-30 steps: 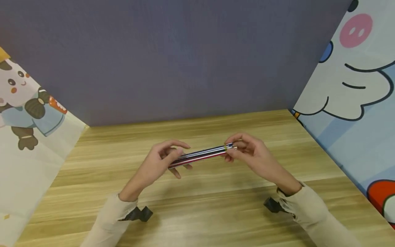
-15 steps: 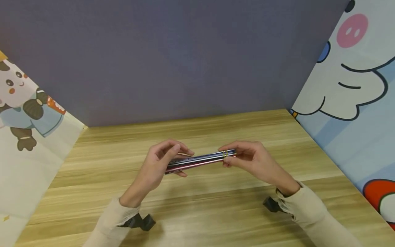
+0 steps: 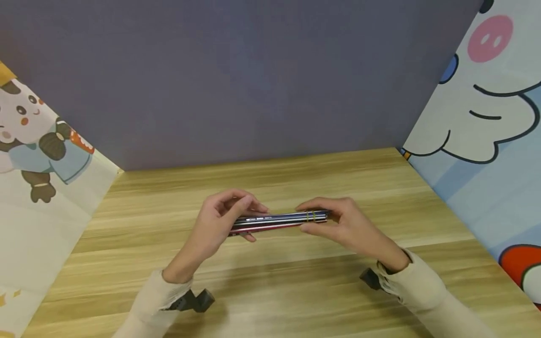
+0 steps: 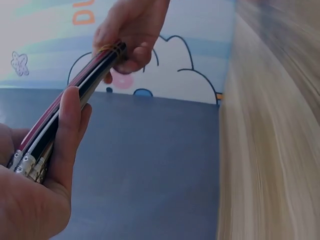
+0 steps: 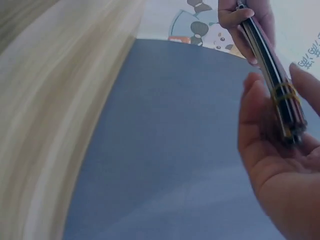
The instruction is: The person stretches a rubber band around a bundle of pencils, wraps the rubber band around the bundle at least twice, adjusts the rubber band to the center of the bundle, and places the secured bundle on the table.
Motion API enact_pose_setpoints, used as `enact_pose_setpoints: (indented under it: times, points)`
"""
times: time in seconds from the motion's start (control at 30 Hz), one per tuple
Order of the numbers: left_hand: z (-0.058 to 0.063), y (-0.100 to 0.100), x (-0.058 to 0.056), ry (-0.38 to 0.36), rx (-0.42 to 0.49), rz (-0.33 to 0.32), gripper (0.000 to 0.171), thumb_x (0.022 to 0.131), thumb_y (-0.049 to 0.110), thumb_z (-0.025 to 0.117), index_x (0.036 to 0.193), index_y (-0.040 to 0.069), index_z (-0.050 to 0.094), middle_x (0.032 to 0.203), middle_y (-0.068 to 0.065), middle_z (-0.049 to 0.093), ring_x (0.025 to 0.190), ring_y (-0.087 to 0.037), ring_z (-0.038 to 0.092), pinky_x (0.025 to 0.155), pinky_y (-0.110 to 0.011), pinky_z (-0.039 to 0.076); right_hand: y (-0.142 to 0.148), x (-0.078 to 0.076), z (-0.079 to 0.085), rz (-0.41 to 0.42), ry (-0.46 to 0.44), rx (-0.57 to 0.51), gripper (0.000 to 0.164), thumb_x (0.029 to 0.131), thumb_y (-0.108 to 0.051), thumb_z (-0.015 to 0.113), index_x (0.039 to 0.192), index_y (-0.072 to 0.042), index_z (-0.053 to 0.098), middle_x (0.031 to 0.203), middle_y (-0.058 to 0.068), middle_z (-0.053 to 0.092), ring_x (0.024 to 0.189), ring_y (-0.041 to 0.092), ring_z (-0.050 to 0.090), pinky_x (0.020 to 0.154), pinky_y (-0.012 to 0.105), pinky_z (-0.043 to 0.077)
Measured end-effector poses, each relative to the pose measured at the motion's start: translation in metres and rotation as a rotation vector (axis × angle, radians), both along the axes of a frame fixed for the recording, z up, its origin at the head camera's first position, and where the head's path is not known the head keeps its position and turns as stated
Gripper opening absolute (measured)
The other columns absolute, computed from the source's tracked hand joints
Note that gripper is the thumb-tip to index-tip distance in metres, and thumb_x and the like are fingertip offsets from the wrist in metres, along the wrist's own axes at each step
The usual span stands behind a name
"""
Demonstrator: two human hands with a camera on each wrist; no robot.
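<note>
A bundle of pencils (image 3: 279, 218), dark, white and red, is held level above the wooden table. My left hand (image 3: 217, 220) grips its left end, where silver ferrules (image 4: 25, 165) show in the left wrist view. Yellow rubber band (image 3: 311, 216) loops circle the bundle close to its right end. Around that end curl the thumb and fingers of my right hand (image 3: 342, 218). In the right wrist view the banded end of the pencils (image 5: 285, 107) points into the right palm, with fingers on both sides of it.
The wooden table (image 3: 270, 281) lies under both hands. A grey panel (image 3: 253, 84) stands upright at its back edge. Cartoon-printed walls (image 3: 465, 131) flank it at left and right. Each wrist carries a black camera mount (image 3: 198, 300).
The bundle has turned nearer to level. My right hand has shifted from pinching its tip to curling round the end, and two loops of the band now show where one showed.
</note>
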State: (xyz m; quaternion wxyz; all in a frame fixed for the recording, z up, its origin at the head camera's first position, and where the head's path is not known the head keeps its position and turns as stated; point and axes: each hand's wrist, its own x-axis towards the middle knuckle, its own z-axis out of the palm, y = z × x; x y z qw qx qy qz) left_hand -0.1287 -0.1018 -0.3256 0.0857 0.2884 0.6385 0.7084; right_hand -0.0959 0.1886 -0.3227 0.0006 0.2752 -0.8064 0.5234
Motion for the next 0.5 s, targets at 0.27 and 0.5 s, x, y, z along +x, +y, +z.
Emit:
enact_pose_setpoints:
  times: [0.27,0.5]
  points:
    - [-0.001,-0.002,-0.003,-0.046,0.004,0.039,0.026,0.105,0.017,0.053,0.109,-0.006,0.062,0.101,-0.021,0.072,0.090,-0.035,0.073,0.050,-0.050,0.058,0.001,0.002,-0.002,-0.058,-0.056,0.016,0.023,0.090,-0.019,0.075,0.112,-0.022,0.073,0.101,-0.003,0.073,0.077,0.017,0.066,0.065,0.031,0.057]
    - [-0.002,0.005,0.001,-0.035,-0.021,-0.020,0.025,0.106,0.019,0.050,0.110,-0.003,0.062,0.103,-0.022,0.071,0.094,-0.035,0.072,0.051,-0.051,0.058,-0.011,0.002,-0.013,0.011,-0.081,0.060,0.024,0.088,-0.027,0.077,0.112,-0.023,0.075,0.097,-0.005,0.075,0.067,0.015,0.064,0.056,0.029,0.054]
